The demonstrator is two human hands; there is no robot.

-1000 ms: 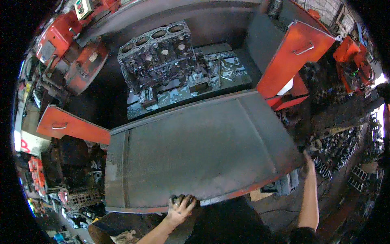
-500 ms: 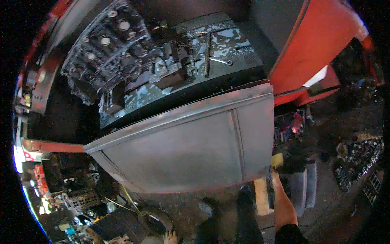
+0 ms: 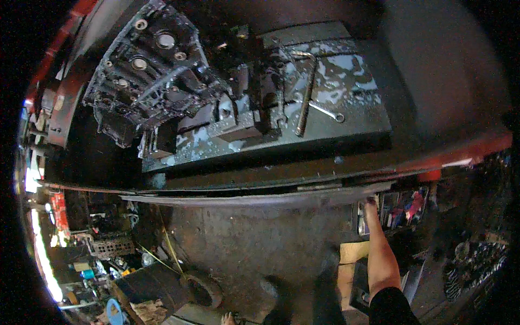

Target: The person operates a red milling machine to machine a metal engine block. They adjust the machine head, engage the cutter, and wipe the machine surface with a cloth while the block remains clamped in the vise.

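Observation:
My right arm reaches forward to the right end of a grey sheet-metal panel [image 3: 260, 200], seen nearly edge-on. My right hand [image 3: 370, 207] is closed at that end; its fingertips are hidden. At the bottom edge, my left hand [image 3: 228, 319] shows only in part, fingers apart, holding nothing I can see. Beyond the panel, a dark engine block [image 3: 162, 70] stands in the machine's enclosure at the left. Beside it lies a wet metal table [image 3: 346, 130] with a clamping block [image 3: 238, 127], a long-handled bar wrench [image 3: 307, 97] and a combination wrench [image 3: 325, 112].
A red-edged frame [image 3: 466, 153] runs along the right. Below are a tray of coloured items [image 3: 401, 208], a wooden board [image 3: 346, 281] and many metal parts [image 3: 487, 265]. At left lie a tyre-like ring [image 3: 208, 290], a perforated metal part [image 3: 111, 247] and a blue round object [image 3: 114, 311].
The panel has swung from showing its broad face to nearly edge-on, with my right hand moving up and forward at its end. The view has shifted; the red door at right has left it.

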